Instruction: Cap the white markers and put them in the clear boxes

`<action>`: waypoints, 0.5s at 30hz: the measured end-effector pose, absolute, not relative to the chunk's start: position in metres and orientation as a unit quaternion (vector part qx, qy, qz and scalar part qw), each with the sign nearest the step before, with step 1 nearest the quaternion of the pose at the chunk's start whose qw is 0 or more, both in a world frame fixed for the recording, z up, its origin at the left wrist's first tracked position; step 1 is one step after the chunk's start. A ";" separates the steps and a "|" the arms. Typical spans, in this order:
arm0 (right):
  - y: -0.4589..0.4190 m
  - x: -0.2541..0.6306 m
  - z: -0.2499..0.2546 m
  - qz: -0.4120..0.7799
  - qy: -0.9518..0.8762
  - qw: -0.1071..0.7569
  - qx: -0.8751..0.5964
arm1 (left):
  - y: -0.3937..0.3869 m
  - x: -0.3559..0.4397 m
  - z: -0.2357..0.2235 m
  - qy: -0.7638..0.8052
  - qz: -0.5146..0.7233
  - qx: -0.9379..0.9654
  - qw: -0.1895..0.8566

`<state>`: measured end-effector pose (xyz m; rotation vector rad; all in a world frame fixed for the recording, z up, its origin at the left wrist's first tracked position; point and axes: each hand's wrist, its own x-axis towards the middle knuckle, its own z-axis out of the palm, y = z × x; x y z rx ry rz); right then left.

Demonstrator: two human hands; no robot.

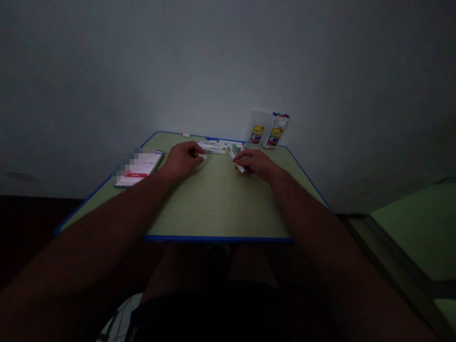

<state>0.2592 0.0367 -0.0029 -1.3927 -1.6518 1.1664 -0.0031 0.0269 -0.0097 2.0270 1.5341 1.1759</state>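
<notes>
Over the table, my right hand [254, 162] is closed around a white marker [237, 163], which slants down toward me. My left hand [182, 160] pinches a small white piece [203, 156] that looks like a marker cap; most of it is hidden by the fingers. Behind both hands lie several white markers [213, 148] in a loose pile, some with yellow-green parts. The two hands are apart, with bare tabletop between them.
The light-green table [217, 209] has a blue edge and stands against a grey wall. A phone [137, 171] lies at the left. Two clear marker cases [257, 128] stand at the back right, the right one [276, 130] holding markers. A red-and-white piece [185, 135] lies near the back edge.
</notes>
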 end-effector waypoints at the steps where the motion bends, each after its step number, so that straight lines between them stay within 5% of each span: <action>1: 0.038 0.259 -0.004 0.451 -0.633 0.338 -0.530 | 0.027 -0.003 -0.009 0.542 0.411 0.713 0.167; 15: 0.034 0.259 0.001 0.462 -0.632 0.339 -0.521 | 0.023 -0.002 -0.006 0.546 0.422 0.709 0.146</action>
